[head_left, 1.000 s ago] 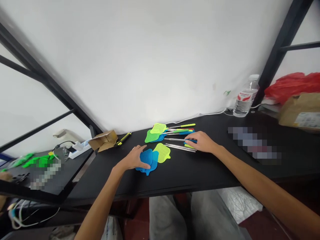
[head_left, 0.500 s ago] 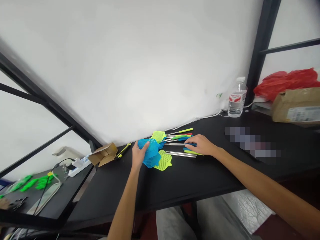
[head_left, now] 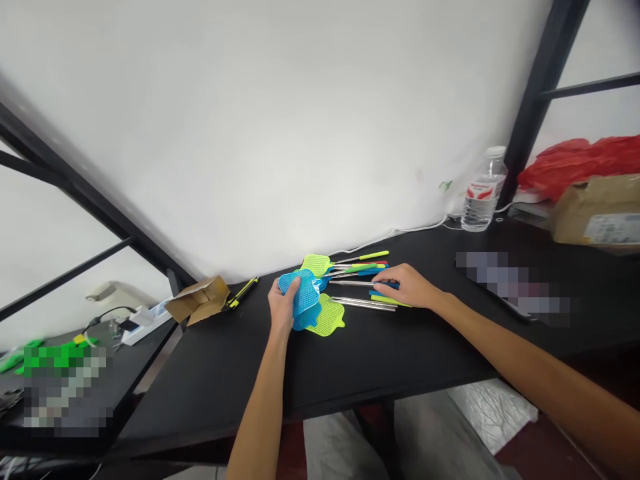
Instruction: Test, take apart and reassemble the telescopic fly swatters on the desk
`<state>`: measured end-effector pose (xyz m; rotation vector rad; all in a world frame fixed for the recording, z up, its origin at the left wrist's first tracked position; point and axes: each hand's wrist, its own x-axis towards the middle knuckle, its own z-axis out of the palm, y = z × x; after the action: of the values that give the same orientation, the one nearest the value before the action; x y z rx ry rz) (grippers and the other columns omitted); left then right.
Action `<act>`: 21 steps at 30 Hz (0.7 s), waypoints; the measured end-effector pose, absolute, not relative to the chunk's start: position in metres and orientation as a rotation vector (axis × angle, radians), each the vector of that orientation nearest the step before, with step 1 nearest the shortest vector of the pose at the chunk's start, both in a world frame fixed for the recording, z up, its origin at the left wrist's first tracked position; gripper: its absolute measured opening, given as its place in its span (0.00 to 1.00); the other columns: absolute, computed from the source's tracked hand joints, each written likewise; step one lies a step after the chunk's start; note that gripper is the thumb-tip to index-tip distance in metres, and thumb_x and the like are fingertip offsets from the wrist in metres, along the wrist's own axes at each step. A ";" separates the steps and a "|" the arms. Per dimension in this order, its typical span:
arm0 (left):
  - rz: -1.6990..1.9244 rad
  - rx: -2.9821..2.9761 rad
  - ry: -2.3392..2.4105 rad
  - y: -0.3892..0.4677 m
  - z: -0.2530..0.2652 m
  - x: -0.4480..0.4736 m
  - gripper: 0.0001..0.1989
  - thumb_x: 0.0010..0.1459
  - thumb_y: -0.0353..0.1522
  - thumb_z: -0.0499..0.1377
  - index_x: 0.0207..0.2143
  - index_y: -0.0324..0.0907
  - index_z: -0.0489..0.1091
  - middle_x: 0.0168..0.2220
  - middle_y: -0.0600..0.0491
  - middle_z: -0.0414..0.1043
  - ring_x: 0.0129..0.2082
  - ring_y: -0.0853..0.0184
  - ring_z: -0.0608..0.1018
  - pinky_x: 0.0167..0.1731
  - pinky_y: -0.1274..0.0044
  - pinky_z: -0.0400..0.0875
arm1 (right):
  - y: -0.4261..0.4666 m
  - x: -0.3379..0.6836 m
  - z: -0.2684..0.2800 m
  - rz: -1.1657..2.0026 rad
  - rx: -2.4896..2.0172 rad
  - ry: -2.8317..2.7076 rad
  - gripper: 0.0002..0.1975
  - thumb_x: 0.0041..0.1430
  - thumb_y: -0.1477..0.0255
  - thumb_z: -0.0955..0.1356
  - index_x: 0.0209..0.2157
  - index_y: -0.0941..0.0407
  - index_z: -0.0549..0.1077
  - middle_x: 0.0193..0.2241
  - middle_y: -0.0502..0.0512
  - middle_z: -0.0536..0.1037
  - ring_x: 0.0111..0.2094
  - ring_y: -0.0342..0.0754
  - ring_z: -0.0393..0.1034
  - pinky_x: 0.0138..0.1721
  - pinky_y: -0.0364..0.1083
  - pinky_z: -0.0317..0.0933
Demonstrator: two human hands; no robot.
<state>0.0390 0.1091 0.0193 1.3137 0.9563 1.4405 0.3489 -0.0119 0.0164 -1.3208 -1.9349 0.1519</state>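
My left hand (head_left: 283, 303) is closed on the head of a blue fly swatter (head_left: 306, 288), thumb on top of its mesh. Another blue swatter head (head_left: 309, 317) lies under it. Green-yellow swatter heads (head_left: 327, 317) lie beside and behind these on the desk. To the right, my right hand (head_left: 405, 285) is closed round a blue handle (head_left: 387, 285) at the end of a thin metal rod. Whether that rod joins the head in my left hand, I cannot tell. Several more metal rods (head_left: 365, 304) and coloured handles (head_left: 374, 255) lie around it.
On the black desk (head_left: 240, 373) an open cardboard box (head_left: 197, 301) and a yellow-black cutter-like tool (head_left: 243, 293) lie left. A water bottle (head_left: 483, 193) and a brown carton (head_left: 597, 213) stand right. A white cable (head_left: 400, 232) runs along the wall.
The camera view has shifted slightly. My left hand, with the blue fly swatter head, is a little nearer the right hand, and the head is tilted differently. The right hand keeps the blue handle.
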 end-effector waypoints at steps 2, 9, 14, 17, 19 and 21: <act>1.424 1.337 0.945 0.107 0.019 0.041 0.22 0.45 0.43 0.71 0.36 0.40 0.70 0.30 0.55 0.74 0.28 0.67 0.77 0.30 0.74 0.75 | -0.012 0.348 0.016 0.161 -1.315 -1.935 0.14 0.64 0.63 0.66 0.39 0.53 0.82 0.32 0.53 0.83 0.28 0.46 0.73 0.32 0.43 0.61; 1.367 1.422 0.951 0.099 0.021 0.043 0.21 0.48 0.43 0.70 0.37 0.40 0.70 0.32 0.53 0.75 0.30 0.65 0.78 0.31 0.74 0.76 | -0.012 0.348 0.015 0.181 -1.318 -1.937 0.14 0.64 0.62 0.66 0.40 0.53 0.82 0.35 0.53 0.84 0.30 0.47 0.75 0.33 0.43 0.63; 1.368 1.398 0.932 0.098 0.019 0.044 0.21 0.48 0.44 0.70 0.38 0.41 0.70 0.32 0.53 0.74 0.30 0.65 0.78 0.30 0.73 0.76 | -0.013 0.347 0.015 0.170 -1.307 -1.954 0.13 0.64 0.63 0.66 0.40 0.52 0.82 0.36 0.52 0.84 0.31 0.47 0.76 0.34 0.43 0.64; 1.369 1.417 0.939 0.097 0.019 0.044 0.21 0.49 0.44 0.69 0.38 0.41 0.69 0.32 0.53 0.74 0.30 0.66 0.78 0.31 0.74 0.75 | -0.013 0.348 0.015 0.147 -1.293 -1.980 0.13 0.64 0.64 0.66 0.41 0.52 0.82 0.38 0.52 0.84 0.34 0.48 0.77 0.36 0.43 0.65; 1.359 1.463 0.955 0.096 0.021 0.043 0.20 0.49 0.43 0.69 0.37 0.41 0.69 0.32 0.54 0.74 0.30 0.67 0.77 0.31 0.75 0.75 | -0.014 0.350 0.015 0.113 -1.283 -2.008 0.13 0.65 0.63 0.66 0.41 0.52 0.82 0.39 0.53 0.84 0.36 0.49 0.78 0.38 0.44 0.65; 1.338 1.513 0.969 0.094 0.024 0.042 0.20 0.49 0.43 0.69 0.36 0.41 0.69 0.31 0.55 0.73 0.29 0.68 0.76 0.30 0.77 0.73 | -0.014 0.352 0.015 0.073 -1.271 -2.039 0.14 0.65 0.63 0.66 0.41 0.52 0.82 0.39 0.54 0.84 0.36 0.49 0.78 0.38 0.44 0.65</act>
<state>0.0424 0.0935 0.0241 1.5127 0.9689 1.3378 0.3519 -0.0139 0.0154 -1.2715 -2.0385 0.0731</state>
